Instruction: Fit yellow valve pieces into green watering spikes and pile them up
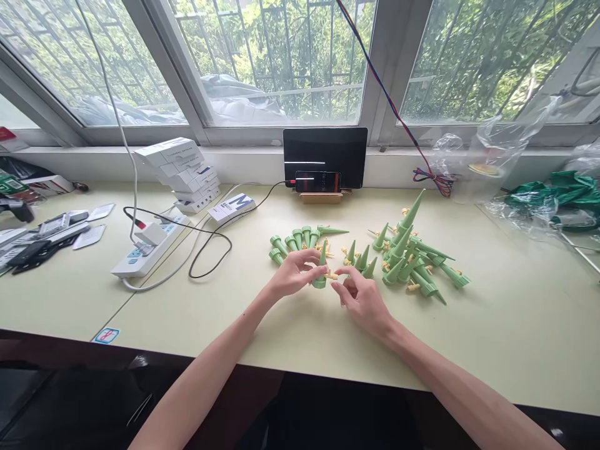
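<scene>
My left hand (297,273) grips a green plastic plant watering spike (320,281), its pointed end up and its wide cap down, just above the table. A small yellow valve (331,275) sticks out of its side toward the right. My right hand (363,301) is beside this valve, thumb and forefinger curved and apart around its outer end; whether they touch it is hard to see. Behind my left hand lies a fanned row of green spikes (297,236). A few spikes stand upright (362,259) beyond my right hand, and a loose pile of spikes (412,259) lies farther right.
A phone (317,182) leans on a dark tablet (347,150) at the back. On the left are a power strip (154,250), a black cable (229,240), a white box (233,208) and stacked boxes (180,169). Plastic bags (553,194) lie at the right.
</scene>
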`<action>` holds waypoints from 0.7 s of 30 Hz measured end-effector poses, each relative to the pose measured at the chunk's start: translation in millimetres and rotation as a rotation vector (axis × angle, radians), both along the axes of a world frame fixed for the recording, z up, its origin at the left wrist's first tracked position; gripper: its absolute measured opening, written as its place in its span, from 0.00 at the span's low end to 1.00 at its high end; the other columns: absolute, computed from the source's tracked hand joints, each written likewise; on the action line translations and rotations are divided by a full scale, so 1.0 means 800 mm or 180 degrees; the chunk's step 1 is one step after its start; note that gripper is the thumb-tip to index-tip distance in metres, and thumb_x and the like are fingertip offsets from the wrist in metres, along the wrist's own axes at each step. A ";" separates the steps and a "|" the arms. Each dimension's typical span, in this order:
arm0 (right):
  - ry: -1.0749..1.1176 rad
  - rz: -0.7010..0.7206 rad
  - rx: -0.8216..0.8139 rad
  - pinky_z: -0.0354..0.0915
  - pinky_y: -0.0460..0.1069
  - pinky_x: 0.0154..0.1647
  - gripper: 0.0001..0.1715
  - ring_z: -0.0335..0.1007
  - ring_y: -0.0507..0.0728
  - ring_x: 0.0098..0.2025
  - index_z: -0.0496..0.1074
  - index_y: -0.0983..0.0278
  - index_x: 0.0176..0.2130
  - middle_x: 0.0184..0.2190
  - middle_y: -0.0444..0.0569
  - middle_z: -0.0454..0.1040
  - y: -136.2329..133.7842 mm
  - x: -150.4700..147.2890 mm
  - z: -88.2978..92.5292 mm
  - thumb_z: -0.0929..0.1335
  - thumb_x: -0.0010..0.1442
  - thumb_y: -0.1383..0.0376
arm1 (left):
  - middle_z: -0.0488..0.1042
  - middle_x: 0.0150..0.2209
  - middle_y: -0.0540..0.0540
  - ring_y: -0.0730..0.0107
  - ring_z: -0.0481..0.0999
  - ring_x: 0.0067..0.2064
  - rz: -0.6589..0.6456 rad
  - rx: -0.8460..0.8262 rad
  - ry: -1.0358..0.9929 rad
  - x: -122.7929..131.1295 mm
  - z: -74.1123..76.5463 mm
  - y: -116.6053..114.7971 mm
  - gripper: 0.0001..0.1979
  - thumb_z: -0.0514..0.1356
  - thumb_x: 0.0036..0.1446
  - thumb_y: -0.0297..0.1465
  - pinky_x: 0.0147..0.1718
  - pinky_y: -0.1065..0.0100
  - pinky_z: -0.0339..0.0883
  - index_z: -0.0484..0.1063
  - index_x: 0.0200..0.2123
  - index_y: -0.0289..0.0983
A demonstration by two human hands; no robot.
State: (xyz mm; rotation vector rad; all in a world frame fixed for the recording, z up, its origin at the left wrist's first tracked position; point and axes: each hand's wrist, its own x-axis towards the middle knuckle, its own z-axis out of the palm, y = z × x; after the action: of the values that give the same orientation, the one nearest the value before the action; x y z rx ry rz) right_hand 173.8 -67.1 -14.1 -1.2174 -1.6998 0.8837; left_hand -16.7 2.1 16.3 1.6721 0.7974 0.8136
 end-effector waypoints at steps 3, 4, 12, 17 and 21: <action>0.0001 0.0049 0.0038 0.57 0.45 0.24 0.11 0.59 0.51 0.19 0.66 0.63 0.43 0.17 0.37 0.63 0.000 0.001 -0.002 0.62 0.68 0.58 | 0.75 0.36 0.42 0.69 0.75 0.35 -0.0061 -0.0050 0.0008 0.001 0.000 -0.001 0.14 0.64 0.57 0.38 0.27 0.73 0.71 0.74 0.38 0.32; -0.0020 0.0065 0.0053 0.57 0.45 0.23 0.12 0.58 0.51 0.19 0.67 0.63 0.40 0.17 0.38 0.63 0.001 0.001 -0.003 0.61 0.69 0.58 | 0.75 0.36 0.42 0.70 0.75 0.34 -0.0086 -0.0063 0.0011 0.001 0.000 -0.002 0.13 0.64 0.57 0.38 0.26 0.73 0.71 0.74 0.37 0.32; -0.0119 -0.0020 0.0084 0.54 0.46 0.23 0.18 0.55 0.50 0.19 0.69 0.63 0.34 0.17 0.39 0.61 0.003 -0.001 -0.003 0.59 0.70 0.56 | 0.73 0.34 0.45 0.74 0.73 0.31 -0.0162 -0.0055 0.0048 0.001 0.003 -0.002 0.12 0.63 0.58 0.37 0.26 0.73 0.70 0.75 0.37 0.32; 0.0007 0.0055 0.0030 0.57 0.45 0.24 0.12 0.59 0.51 0.19 0.66 0.64 0.45 0.17 0.37 0.62 0.002 -0.003 -0.001 0.63 0.67 0.59 | 0.74 0.37 0.43 0.72 0.74 0.33 -0.0115 -0.0004 0.0120 -0.001 0.003 0.000 0.12 0.63 0.59 0.37 0.28 0.72 0.70 0.74 0.37 0.32; -0.0031 0.0119 0.0048 0.56 0.45 0.24 0.09 0.59 0.51 0.19 0.67 0.63 0.41 0.18 0.38 0.63 0.003 -0.004 -0.002 0.62 0.67 0.60 | 0.72 0.34 0.45 0.73 0.72 0.31 -0.0145 0.0034 0.0149 -0.001 0.003 0.000 0.11 0.63 0.59 0.36 0.27 0.73 0.69 0.74 0.36 0.33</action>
State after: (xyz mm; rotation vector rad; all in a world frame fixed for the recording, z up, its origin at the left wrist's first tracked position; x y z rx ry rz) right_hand 171.0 -64.4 -15.8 -1.1851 -1.7389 0.8873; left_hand -17.3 2.1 18.3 1.7179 0.7855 0.7507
